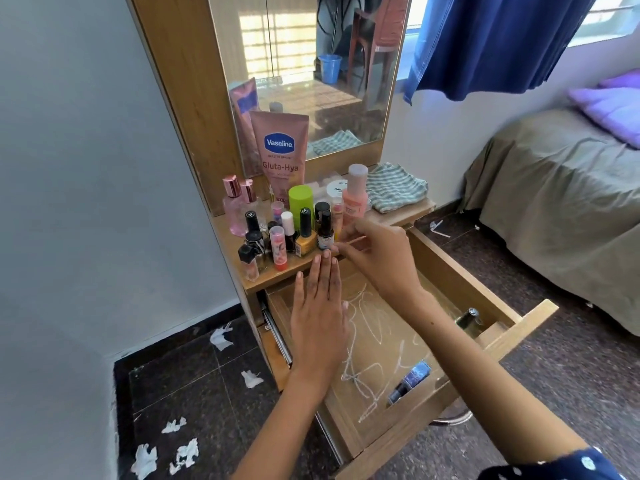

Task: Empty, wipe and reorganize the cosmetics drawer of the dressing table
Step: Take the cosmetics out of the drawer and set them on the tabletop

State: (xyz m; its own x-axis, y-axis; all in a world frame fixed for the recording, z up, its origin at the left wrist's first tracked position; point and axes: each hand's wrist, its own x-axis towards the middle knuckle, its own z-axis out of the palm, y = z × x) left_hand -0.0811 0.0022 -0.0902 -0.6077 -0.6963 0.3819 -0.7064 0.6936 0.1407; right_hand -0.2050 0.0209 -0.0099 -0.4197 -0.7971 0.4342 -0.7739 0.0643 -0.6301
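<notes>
Beside a bed (540, 188), cosmetics (287, 223) crowd the dressing-table shelf (398, 211) — left hand (317, 320) flat, fingers together, right hand (377, 254) pinching a thin stick (353, 241) above the open drawer (460, 282), two bottles inside.

- A plain pale grey wall (69, 168) fills the left side.
- The floor (194, 393) is dark speckled stone tile, strewn with torn white paper scraps (145, 459).
- A blue curtain (495, 39) hangs at a bright window (602, 19) on the right.
- Below it stands a bed (554, 188) in an olive cover, with a purple pillow (613, 109).
- Daylight shows in the mirror (311, 64).
</notes>
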